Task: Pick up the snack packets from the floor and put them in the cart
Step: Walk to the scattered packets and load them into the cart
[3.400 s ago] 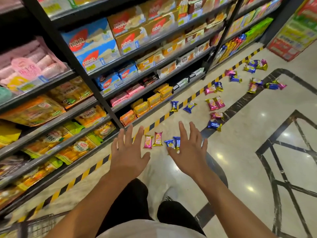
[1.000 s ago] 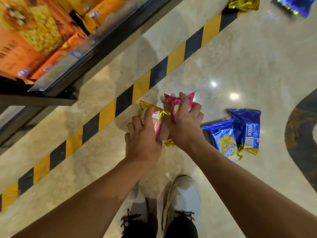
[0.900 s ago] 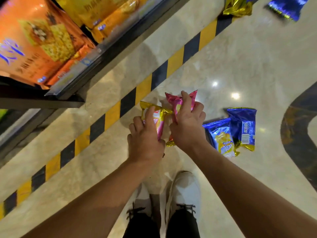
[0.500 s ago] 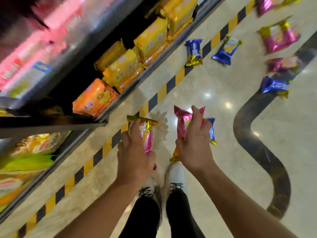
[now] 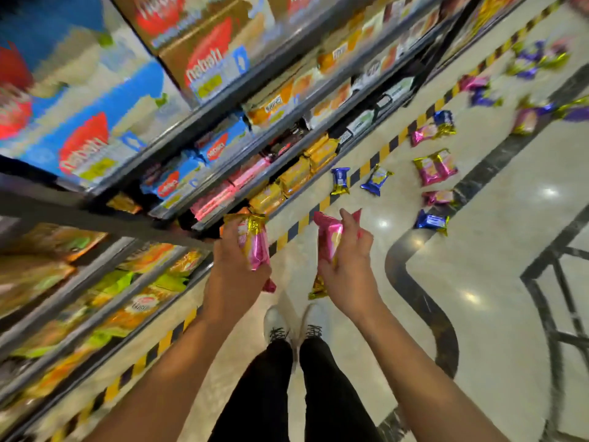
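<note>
Packets held: we grip two glossy pink foil snack packets with crimped gold ends, one in our left hand [image 5: 234, 275], the left pink packet [image 5: 255, 244], and one in our right hand [image 5: 349, 266], the right pink packet [image 5: 330, 240].
Hands: apart, each with fingers curled round its own packet, above our white laced shoes [image 5: 296, 323].
Floor: polished cream marble floor [image 5: 497, 250] with dark inlaid bands and a yellow-and-black striped tape line [image 5: 366, 170] along the shelf foot.
Packets left: shiny pink and blue foil snack packets on the floor [image 5: 435, 169], ahead of both hands, well apart from them.
Room: dark metal shop shelves [image 5: 223, 103] of boxed and bagged biscuits, blurred, on our left.
</note>
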Motion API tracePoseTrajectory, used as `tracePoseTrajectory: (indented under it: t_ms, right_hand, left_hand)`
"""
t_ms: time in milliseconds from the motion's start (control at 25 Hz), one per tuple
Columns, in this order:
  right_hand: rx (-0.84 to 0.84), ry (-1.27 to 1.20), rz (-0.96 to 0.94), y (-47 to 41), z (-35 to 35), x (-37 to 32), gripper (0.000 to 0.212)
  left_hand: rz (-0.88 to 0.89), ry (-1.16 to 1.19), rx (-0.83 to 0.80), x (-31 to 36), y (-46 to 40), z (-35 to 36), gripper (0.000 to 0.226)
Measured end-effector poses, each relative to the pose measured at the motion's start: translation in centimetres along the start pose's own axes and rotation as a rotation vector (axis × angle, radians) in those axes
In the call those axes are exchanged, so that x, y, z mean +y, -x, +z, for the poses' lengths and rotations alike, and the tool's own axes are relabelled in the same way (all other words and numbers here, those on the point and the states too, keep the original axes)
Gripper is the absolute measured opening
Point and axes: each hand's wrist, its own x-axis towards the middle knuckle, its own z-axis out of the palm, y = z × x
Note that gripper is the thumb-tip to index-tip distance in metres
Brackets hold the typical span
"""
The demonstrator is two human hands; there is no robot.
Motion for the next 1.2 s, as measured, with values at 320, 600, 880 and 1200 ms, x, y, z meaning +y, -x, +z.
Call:
tracePoseTrajectory:
  t_ms: [320, 600, 880, 1200]
  right_hand:
    - [0.004, -0.079, -0.255, 4.6, -5.7, -8.3, 0.089]
    - [-0.195, -0.030, -0.490, 8.1, -3.1, -14.3, 0.088]
    - [-0.383, 0.077, -0.693, 17.5, 5.6, -17.1, 0.085]
    - [-0.633, 0.208, -0.834, 34.4, 13.2, -16.3, 0.084]
  left_hand:
    - [0.059, 0.209, 0.184, 5.0, 7.6, -6.0, 0.097]
    - [-0.051, 0.258, 0.433, 1.3, 14.4, -11.4, 0.097]
    - [-0.171, 0.410, 0.623, -7.7, 25.6, -14.7, 0.097]
    - [-0.332, 0.424, 0.861, -16.8, 45.1, -16.0, 0.076]
